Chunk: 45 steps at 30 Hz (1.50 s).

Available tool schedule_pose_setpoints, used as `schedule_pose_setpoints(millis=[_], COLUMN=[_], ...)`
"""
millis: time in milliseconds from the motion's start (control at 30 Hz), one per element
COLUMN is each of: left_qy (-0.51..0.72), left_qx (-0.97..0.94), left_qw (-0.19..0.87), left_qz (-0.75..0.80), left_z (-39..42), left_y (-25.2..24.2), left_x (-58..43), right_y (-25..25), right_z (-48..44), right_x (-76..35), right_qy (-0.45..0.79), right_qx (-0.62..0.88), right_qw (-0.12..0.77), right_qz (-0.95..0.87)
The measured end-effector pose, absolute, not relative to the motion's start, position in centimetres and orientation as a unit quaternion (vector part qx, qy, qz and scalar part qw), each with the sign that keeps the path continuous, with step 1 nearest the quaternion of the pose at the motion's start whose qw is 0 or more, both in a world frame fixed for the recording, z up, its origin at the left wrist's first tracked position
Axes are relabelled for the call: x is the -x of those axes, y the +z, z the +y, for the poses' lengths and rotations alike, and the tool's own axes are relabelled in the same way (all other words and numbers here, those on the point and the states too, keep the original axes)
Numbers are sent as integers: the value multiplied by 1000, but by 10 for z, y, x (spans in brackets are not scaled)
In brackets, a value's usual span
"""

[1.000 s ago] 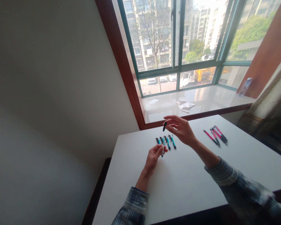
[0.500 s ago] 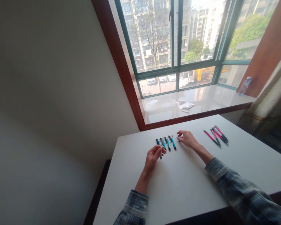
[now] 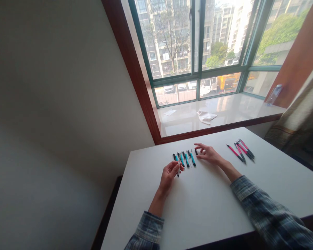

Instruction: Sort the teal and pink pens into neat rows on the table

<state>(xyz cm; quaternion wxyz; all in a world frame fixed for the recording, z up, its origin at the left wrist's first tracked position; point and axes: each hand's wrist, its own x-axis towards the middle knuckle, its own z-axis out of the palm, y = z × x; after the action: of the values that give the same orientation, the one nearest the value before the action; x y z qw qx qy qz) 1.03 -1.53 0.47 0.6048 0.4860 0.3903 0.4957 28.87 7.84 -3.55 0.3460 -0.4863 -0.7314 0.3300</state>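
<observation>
My left hand [image 3: 169, 174] is closed around a thin pen part [image 3: 178, 170] held just above the white table [image 3: 203, 205]. Right behind it lies a row of several blue pens [image 3: 185, 159] with black ends. A small black pen piece [image 3: 196, 151] rests on the table at the right end of that row. My right hand [image 3: 208, 153] lies next to this piece with its fingers spread, holding nothing.
Several pink pens [image 3: 241, 150] lie at the table's far right. Behind the table a white window sill [image 3: 224, 114] carries a crumpled white cloth [image 3: 206, 117], a paper slip [image 3: 170, 112] and a plastic bottle [image 3: 273, 94]. A curtain [image 3: 299, 118] hangs at the right.
My right hand came down from the air with the black piece, set it on the table beside the blue pens and opened. My left hand barely moved.
</observation>
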Motion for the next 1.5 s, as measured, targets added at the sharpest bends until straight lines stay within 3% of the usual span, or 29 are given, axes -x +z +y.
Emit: schedule_pose_setpoints(millis=[600, 800, 1133, 1500], left_qy=[490, 508, 498, 507], left_qx=[-487, -475, -524, -512], left_qw=[605, 609, 576, 577], left_qz=[395, 381, 381, 385], left_z=[-15, -17, -16, -15], left_y=[6, 9, 5, 6], left_x=[-9, -12, -12, -10], right_y=[-26, -11, 17, 29], right_z=[77, 59, 4, -1], right_x=[-283, -270, -193, -199], right_qy=[328, 289, 479, 452], right_qx=[491, 507, 374, 408], right_qw=[323, 410, 455, 599], right_qz=[-740, -701, -651, -521])
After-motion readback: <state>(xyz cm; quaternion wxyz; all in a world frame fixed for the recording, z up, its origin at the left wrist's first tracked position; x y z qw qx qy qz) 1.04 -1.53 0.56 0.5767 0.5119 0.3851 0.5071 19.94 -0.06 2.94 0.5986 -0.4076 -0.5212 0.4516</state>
